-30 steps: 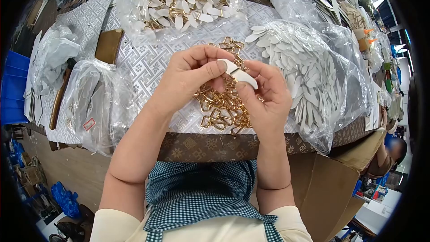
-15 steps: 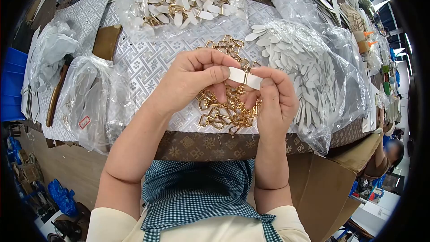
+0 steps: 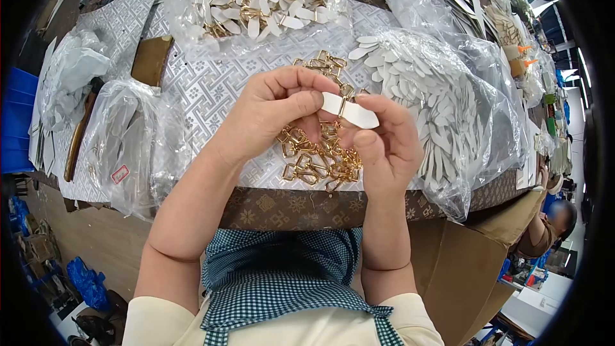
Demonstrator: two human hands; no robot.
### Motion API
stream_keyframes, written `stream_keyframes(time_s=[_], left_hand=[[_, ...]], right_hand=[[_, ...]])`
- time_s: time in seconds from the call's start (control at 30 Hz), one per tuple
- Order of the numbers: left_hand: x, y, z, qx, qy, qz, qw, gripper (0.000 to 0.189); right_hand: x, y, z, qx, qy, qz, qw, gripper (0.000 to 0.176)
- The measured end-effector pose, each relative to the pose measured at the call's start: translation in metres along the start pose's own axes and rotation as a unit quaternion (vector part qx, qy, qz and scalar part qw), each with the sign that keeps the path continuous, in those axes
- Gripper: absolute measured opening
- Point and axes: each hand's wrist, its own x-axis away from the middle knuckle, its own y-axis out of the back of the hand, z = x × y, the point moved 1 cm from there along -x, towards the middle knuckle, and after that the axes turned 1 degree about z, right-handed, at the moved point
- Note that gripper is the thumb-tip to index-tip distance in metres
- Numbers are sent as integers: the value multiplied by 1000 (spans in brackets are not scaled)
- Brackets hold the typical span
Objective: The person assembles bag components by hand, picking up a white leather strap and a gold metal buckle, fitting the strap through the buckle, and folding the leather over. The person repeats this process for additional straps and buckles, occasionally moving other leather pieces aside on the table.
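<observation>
My left hand point(image 3: 275, 112) pinches one end of a white strap piece point(image 3: 359, 115) between thumb and fingers. The strap passes through a gold clasp point(image 3: 344, 106), which sits near its middle. My right hand point(image 3: 389, 141) is at the strap's other end, fingers curled behind it and at the clasp, thumb just below the pointed tip. Below the hands lies a pile of gold clasps point(image 3: 314, 165) on the patterned sheet. To the right, many loose white strap pieces point(image 3: 442, 102) spill from a plastic bag.
At the back, a plastic bag point(image 3: 192, 9) holds clasps with white straps. A brown block point(image 3: 152, 61), a wooden-handled tool point(image 3: 82, 131) and crumpled plastic point(image 3: 138, 154) lie left. A cardboard box point(image 3: 455, 269) stands below the table edge at right. Another person point(image 3: 544, 234) is at far right.
My right thumb has come off the strap's face and dropped lower, so the pointed end now shows. The strap has tilted and shifted slightly left.
</observation>
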Motion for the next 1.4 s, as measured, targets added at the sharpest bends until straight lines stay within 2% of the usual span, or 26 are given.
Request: stream_keyframes(time_s=[0.03,0.13,0.23,0.3,0.53,0.63,0.83,0.93,1.03,1.07,1.17,1.4], left_hand=[[0,0,-1,4,0,-3,1000,19],[1,1,-5,34,7,12,999,19],[1,-2,-1,-9,-23,5,1000,19],[0,-1,1,-35,-6,21,999,19],[2,-1,2,-29,17,10,999,14],[2,0,2,-19,21,5,1000,12],[3,-1,-2,-13,32,20,999,11],[4,-2,-4,-31,28,19,999,15],[0,0,6,-44,-5,7,999,21],[0,-2,5,-51,2,6,999,22],[1,-6,4,-68,18,17,997,28],[2,-7,1,-90,21,26,995,31]], right_hand=[[1,-2,1,0,-9,-11,1000,30],[1,-3,0,33,-37,-53,997,22],[4,1,-1,30,-71,-89,993,13],[1,0,5,45,-99,-114,987,10],[-1,0,3,-38,-148,-101,983,31],[-1,3,0,-59,-170,-88,980,34],[-1,5,0,-93,-177,-81,977,32],[-5,0,2,-41,-169,-76,982,20],[-2,-3,-5,114,-134,-73,982,10],[-2,-4,-3,85,-154,-82,981,13],[-2,-3,-5,99,-137,-73,983,13],[-2,-3,-11,187,-58,-56,979,12]])
